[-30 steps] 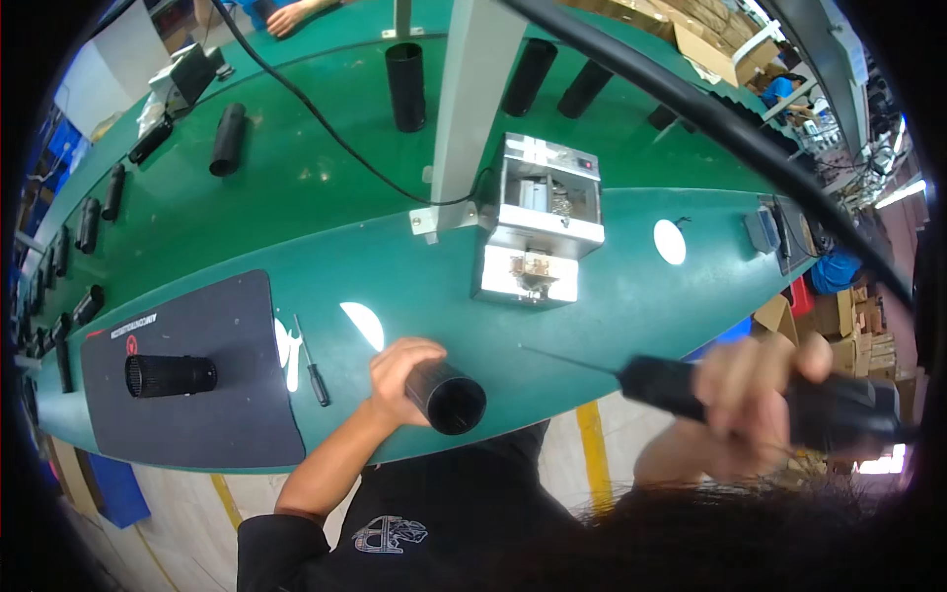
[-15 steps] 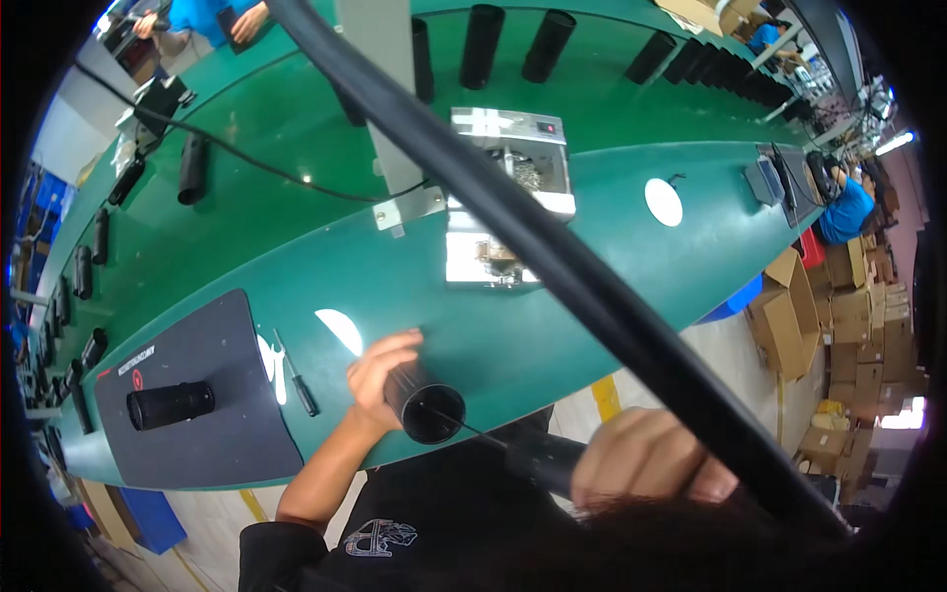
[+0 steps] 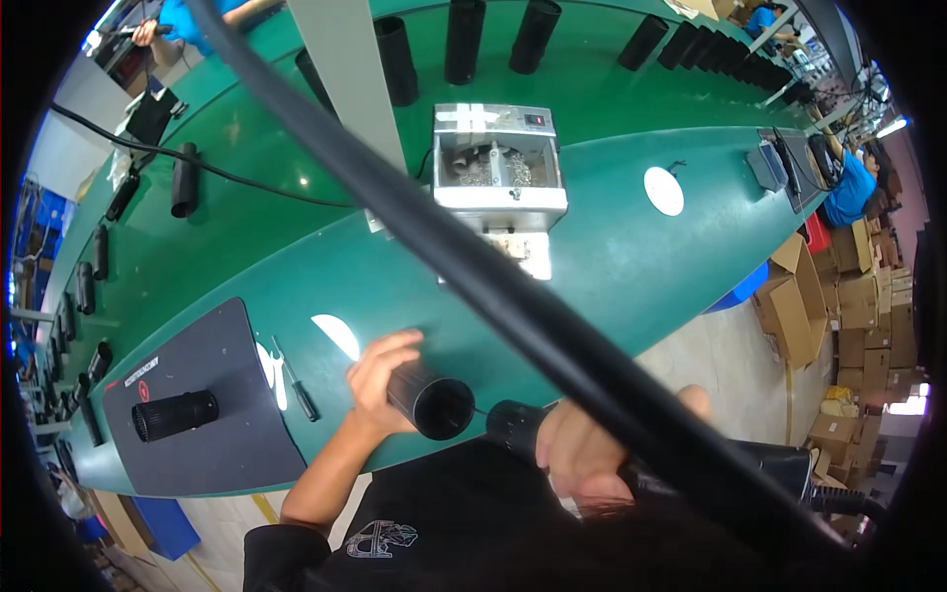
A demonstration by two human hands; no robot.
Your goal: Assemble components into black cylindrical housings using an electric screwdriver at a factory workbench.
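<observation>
A black cylindrical tube [image 3: 434, 403] is gripped in my left hand [image 3: 380, 380], its open end tilted toward my right side. My right hand [image 3: 592, 449] is wrapped round a black electric screwdriver [image 3: 515, 424], whose thin bit points left and reaches the tube's right rim. Whether the bit touches the tube I cannot tell. Behind my hands stands a silver screw feeder [image 3: 498, 163] with small screws behind its clear window. A thick black bar [image 3: 473, 266] close to the camera crosses the view and hides part of my right hand and the feeder's front.
On the left, a dark mat [image 3: 207, 449] carries another black tube [image 3: 175, 414]. Beside it lie a hand screwdriver [image 3: 301, 393] and a white piece [image 3: 276, 375]. Several black tubes [image 3: 464, 44] stand along the far green surface. Cardboard boxes [image 3: 794, 301] are at the right. Other people work farther off.
The electric screwdriver has moved up and left, and its bit no longer shows across the tube's opening. My left hand keeps its hold on the tube. The background has shifted slightly.
</observation>
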